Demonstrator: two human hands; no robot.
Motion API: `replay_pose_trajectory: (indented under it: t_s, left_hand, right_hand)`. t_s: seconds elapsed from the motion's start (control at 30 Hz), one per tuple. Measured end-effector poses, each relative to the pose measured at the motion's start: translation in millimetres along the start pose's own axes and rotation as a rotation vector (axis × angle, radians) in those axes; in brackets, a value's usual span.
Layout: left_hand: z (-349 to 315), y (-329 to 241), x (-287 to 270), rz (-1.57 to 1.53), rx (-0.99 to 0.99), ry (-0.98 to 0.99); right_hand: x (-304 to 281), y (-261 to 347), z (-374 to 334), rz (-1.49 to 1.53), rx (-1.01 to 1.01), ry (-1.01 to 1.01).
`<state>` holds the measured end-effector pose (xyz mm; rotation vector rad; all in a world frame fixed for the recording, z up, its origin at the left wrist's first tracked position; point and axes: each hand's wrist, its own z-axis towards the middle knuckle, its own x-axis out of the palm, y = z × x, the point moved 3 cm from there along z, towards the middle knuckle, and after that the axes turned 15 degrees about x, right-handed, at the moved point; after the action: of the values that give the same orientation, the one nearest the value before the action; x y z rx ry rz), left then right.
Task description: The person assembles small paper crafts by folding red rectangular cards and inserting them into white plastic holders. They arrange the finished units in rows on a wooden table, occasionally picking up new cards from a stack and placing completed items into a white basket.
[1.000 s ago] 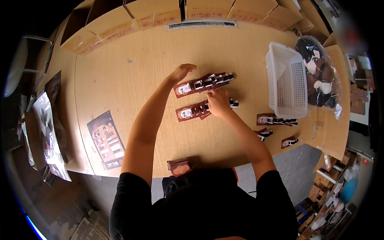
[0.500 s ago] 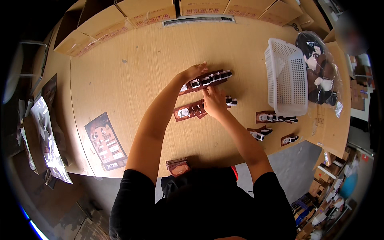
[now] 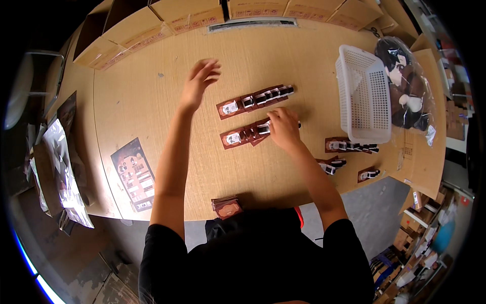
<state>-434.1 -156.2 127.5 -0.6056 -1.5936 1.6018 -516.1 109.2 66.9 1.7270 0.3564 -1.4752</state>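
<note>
Two card rows [image 3: 255,100] — right hand [image 3: 285,127] over one — red-printed cartons [image 3: 259,9] beyond

The person wears a black T-shirt [image 3: 258,263] with short, wide sleeves [image 3: 164,245]; forearms [image 3: 172,177], left hand [image 3: 199,83] and right hand [image 3: 284,126] bare.

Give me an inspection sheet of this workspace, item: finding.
Surface: pale wooden tabletop, small dark mark toward the far left.
Job's things: upper card row and lower card row, brown cards overlapping; card stack at the near edge.
Clutter: white basket beside bagged plush toy; printed sheet at left.
Grippers: bare hands; left hand open, apart from both rows; right hand over the lower row, grip unclear.
Cables: nothing seen.
Surroundings: cardboard boxes beyond; cluttered shelving at right.
</note>
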Motion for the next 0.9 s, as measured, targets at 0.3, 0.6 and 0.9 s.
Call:
replay_pose_trajectory:
  t_s: [0.3, 0.6, 0.9]
  left_hand:
    - [-205.0, 11.9, -28.5, -0.098, -0.621, 0.496]
    - [-216.4, 95.7, 82.1, 0.067, -0.728, 0.567]
    - [-211.1, 146.7, 92.8, 0.057, -0.643, 0.348]
  right_hand:
    - [-55.3, -61.4, -72.1, 0.32, 0.236, -0.173]
    - [33.9, 3.8, -109.6, 0.276, 0.049, 0.115]
    - [19.9, -54.7, -97.2, 0.112, 0.145, -0.087]
